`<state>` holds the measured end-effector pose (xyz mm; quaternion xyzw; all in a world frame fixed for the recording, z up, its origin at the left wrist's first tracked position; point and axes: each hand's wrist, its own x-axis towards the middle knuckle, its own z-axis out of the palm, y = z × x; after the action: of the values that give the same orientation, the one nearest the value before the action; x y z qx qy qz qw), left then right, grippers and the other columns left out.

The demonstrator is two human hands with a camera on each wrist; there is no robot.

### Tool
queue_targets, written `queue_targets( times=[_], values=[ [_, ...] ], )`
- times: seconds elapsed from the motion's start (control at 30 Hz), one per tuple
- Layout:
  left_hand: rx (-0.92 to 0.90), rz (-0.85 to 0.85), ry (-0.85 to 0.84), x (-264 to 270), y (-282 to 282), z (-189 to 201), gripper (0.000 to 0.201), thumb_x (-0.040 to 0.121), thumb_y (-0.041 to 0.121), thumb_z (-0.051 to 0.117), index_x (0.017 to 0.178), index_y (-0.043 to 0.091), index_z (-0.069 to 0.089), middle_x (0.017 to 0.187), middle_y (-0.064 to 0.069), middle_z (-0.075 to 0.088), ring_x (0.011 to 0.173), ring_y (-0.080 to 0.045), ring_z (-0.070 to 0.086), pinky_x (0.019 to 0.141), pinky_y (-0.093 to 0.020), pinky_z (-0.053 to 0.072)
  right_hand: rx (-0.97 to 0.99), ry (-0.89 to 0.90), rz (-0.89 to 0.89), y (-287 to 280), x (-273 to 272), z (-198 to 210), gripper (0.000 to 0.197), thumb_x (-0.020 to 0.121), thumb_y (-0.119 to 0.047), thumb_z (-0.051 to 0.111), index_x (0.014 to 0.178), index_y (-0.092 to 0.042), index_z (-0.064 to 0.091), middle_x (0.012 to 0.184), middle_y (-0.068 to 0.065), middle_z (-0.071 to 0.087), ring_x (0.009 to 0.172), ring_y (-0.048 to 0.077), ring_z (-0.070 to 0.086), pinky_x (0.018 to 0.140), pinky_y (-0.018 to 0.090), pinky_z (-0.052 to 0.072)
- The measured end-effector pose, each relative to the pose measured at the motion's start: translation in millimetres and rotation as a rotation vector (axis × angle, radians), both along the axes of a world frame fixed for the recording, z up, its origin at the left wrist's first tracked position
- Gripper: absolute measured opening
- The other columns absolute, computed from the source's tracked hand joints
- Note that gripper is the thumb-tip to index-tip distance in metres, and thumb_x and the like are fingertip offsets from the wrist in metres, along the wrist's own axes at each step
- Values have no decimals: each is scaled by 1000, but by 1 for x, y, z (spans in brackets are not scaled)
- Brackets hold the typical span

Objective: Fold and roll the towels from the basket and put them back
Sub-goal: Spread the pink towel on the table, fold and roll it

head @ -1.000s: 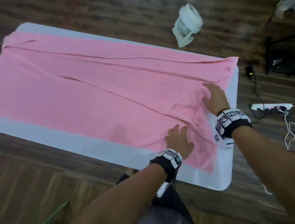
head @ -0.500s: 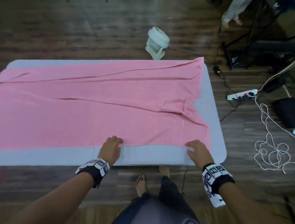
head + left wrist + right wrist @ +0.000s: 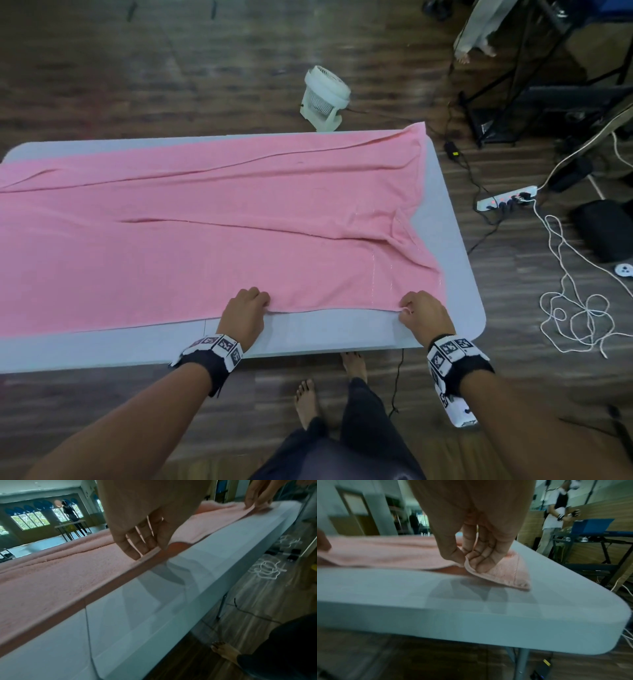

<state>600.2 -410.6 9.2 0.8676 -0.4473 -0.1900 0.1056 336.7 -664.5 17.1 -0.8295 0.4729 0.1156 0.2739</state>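
Our hands have left the rumpled right end of the large pink terry towel (image 3: 212, 236) and dropped to its near hem at six o'clock. Our left hand (image 3: 245, 317) pinches that hem, thumb under, fingers on top; our right hand (image 3: 423, 313) pinches it by the five o'clock corner, the edge already curling up. The towel lies spread along the long pale grey folding table (image 3: 308, 337), creases left unsmoothed. We judge the first lengthwise fold towards twelve o'clock is beginning.
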Motion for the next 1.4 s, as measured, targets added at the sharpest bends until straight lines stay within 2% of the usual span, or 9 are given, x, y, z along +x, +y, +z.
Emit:
queue_targets(
  times=[0.2,0.3,0.53,0.67,0.87,1.03,1.17,1.3,1.4],
  values=[
    [-97,-19,34,-15,30,13,10,83,-2,61,89,6,64,79,-9,61,70,-32,52,60,-37,41,-1,-49,-5,40,-44,11,10,85,-11,64,93,-17,66,91,-3,53,78,14,54,72,26,41],
    [-123,-54,62,-25,45,10,8,82,1,65,87,7,64,77,-8,62,68,-32,54,60,-37,44,8,-52,-26,62,-65,9,13,85,-12,67,89,-24,63,89,-7,54,78,12,56,74,29,48],
    [-95,-61,184,-40,68,-2,17,87,6,57,102,10,64,94,-6,67,84,-30,58,74,-42,48,147,115,-48,93,-76,-9,14,86,-11,62,91,-21,70,94,2,66,84,21,63,82,34,53],
    [-123,61,146,-35,88,-1,25,77,-2,60,98,11,65,88,-5,66,79,-30,59,70,-40,49,201,15,78,102,-32,0,10,92,-23,60,100,-24,67,96,-6,66,88,14,63,83,32,52],
    [-61,264,-21,4,120,7,31,64,-14,69,86,9,66,81,-8,63,71,-34,58,62,-43,48,300,-122,401,131,89,8,19,90,-19,55,105,-21,67,104,1,66,95,20,62,86,32,48],
    [15,319,5,45,140,8,39,69,-14,59,101,7,67,100,-12,63,89,-35,56,74,-45,48,311,-166,723,183,171,9,30,94,-20,48,120,-17,63,116,6,58,109,24,53,92,38,45],
    [-5,326,84,52,152,-1,42,75,-13,56,112,6,64,112,-9,60,101,-29,51,82,-43,47,237,-67,954,209,195,2,40,93,-23,54,133,-16,51,129,5,47,120,24,42,93,36,43],
    [2,353,37,49,157,-12,33,70,-15,59,95,5,68,91,-10,64,84,-33,56,69,-44,51,155,-8,1019,216,197,-5,33,93,-10,50,125,-13,51,123,6,50,113,28,48,85,38,44],
    [61,335,34,53,157,-6,27,72,-12,59,90,5,69,85,-12,65,83,-34,59,71,-39,46,187,-19,1009,221,199,-1,28,91,-5,45,117,-8,54,117,10,55,104,31,55,85,40,47]
  ],
)
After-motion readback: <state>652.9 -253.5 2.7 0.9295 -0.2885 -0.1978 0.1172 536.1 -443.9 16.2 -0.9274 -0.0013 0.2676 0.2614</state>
